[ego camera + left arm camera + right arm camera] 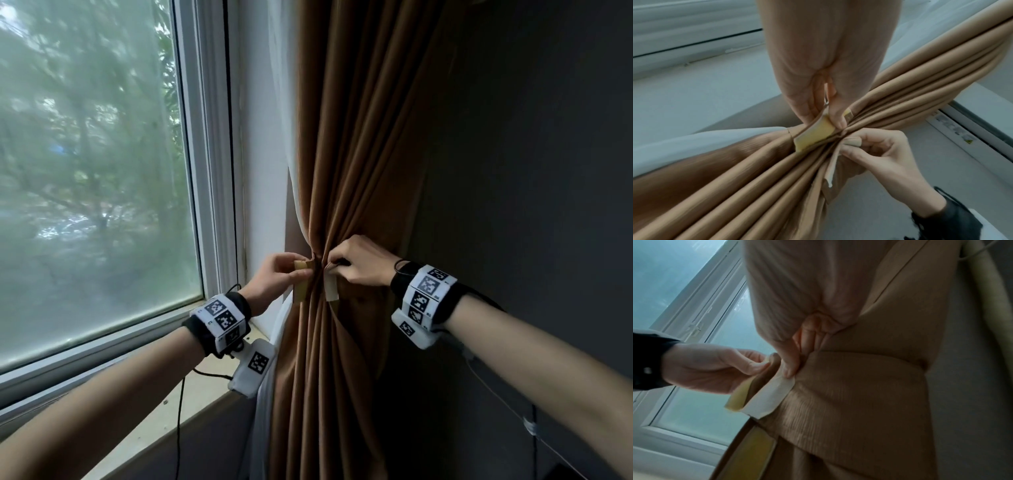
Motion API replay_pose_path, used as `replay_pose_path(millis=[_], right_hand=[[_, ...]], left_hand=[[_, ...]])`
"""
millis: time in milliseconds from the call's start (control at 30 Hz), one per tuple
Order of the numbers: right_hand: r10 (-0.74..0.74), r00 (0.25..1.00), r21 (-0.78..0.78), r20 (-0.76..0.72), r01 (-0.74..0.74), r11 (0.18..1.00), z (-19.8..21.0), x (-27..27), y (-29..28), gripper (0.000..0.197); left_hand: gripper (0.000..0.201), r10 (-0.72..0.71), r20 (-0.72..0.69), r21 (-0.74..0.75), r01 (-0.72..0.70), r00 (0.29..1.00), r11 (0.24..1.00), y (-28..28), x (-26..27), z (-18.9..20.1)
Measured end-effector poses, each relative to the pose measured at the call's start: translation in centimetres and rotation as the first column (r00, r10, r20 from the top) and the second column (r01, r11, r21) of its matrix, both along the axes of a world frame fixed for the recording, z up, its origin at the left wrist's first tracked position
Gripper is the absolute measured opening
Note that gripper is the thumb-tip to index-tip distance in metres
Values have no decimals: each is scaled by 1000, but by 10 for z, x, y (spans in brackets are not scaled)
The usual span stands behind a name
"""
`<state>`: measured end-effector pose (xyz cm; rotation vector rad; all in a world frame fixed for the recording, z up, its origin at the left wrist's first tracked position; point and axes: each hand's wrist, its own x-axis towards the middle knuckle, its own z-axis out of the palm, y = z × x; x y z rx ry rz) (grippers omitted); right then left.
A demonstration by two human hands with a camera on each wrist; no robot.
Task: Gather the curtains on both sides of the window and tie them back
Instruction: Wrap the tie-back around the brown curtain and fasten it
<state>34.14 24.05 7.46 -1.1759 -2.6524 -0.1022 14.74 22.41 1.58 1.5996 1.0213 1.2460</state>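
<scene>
A brown curtain (346, 144) hangs bunched at the window's right side, cinched at its waist by a tieback strap. My left hand (274, 277) pinches the strap's yellowish end (300, 284) on the left of the bunch. My right hand (359, 262) pinches the strap's pale end (330, 286) on the right. In the left wrist view the yellow end (813, 136) sits under my left thumb, and my right hand (879, 149) grips the pale end (831, 168). In the right wrist view both ends, yellow (737, 399) and pale (770, 395), hang side by side against the curtain (859, 402).
A white sheer curtain (281, 137) hangs between the brown one and the window (92, 171). The window sill (191, 401) runs below my left arm. A dark wall (531, 171) stands close on the right. Thin cables trail from both wrists.
</scene>
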Motion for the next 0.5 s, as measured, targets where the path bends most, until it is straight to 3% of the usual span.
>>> replay_pose_path(millis=[200, 500], right_hand=[[-162, 985, 81, 65, 157, 984, 2, -29, -2, 18], [-246, 969, -140, -38, 239, 961, 15, -27, -5, 36]], left_hand=[[16, 117, -48, 141, -109, 992, 984, -14, 2, -5], [24, 239, 12, 239, -235, 971, 942, -21, 31, -22]])
